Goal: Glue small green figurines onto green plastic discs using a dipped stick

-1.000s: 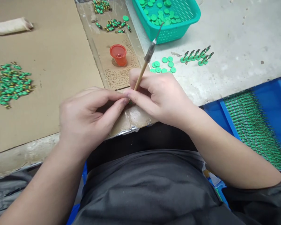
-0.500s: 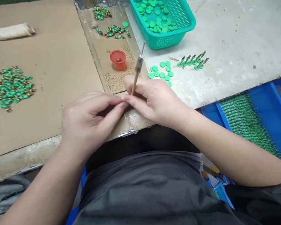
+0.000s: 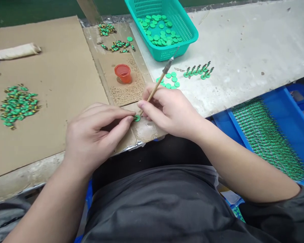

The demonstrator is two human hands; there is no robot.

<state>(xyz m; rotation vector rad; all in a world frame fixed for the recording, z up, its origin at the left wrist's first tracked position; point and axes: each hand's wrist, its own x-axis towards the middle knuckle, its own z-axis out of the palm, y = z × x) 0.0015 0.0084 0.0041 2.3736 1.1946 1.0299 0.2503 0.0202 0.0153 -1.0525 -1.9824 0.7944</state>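
Observation:
Between the thumb and index finger of my left hand point(image 3: 96, 131) is a small figure, mostly hidden, with a round green disc point(image 3: 137, 118) showing at its end. My right hand point(image 3: 169, 108) grips a thin wooden-handled stick tool point(image 3: 157, 86), whose dark collar and fine tip point up and away. The tool's lower end comes down close to the disc; whether they touch I cannot tell. Beyond my hands stands a small red cup point(image 3: 123, 74) with liquid in it. Loose green discs point(image 3: 168, 85) lie behind my right hand, and several figures on disc bases point(image 3: 197, 71) stand upright farther right.
A teal basket point(image 3: 164, 55) holds many green discs. Green-and-yellow figures are heaped on cardboard point(image 3: 19, 104) at left, with smaller piles point(image 3: 119, 45) behind the cup. A rolled cloth point(image 3: 16, 52) lies far left. A blue tray point(image 3: 294, 111) below the table's right edge holds rows of green pieces.
My right hand has drawn slightly away from my left, and the tool now leans farther right. The green disc at my left fingertips has come into sight. The head view has shifted.

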